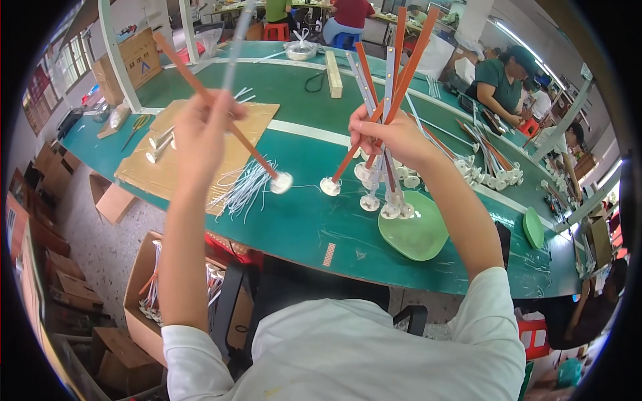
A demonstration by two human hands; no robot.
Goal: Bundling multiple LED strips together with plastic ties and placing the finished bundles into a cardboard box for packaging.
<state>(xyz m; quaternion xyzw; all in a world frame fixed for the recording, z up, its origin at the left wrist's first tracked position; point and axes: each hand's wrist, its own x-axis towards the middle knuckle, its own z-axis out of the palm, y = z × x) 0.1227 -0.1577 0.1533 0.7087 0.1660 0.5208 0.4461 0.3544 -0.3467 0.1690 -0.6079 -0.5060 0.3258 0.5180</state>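
Observation:
My left hand (200,130) is raised over the green table (301,220) and grips one long orange strip (221,110) with a round white base (281,182) at its lower end, plus a thin pale strip pointing up. My right hand (391,134) holds a bundle of several orange and white strips (391,73) fanned upward, their round white bases (384,197) hanging below the hand. A loose bunch of white wires (244,190) lies on the table under my left hand. A light green plate (418,230) sits below the bundle.
A cardboard sheet (194,150) with small metal tubes lies at the left. More strips with white bases (491,167) are piled at the right. An open carton (144,294) of parts stands on the floor. Other people work at the far right and back. A wooden block (333,73) lies further back.

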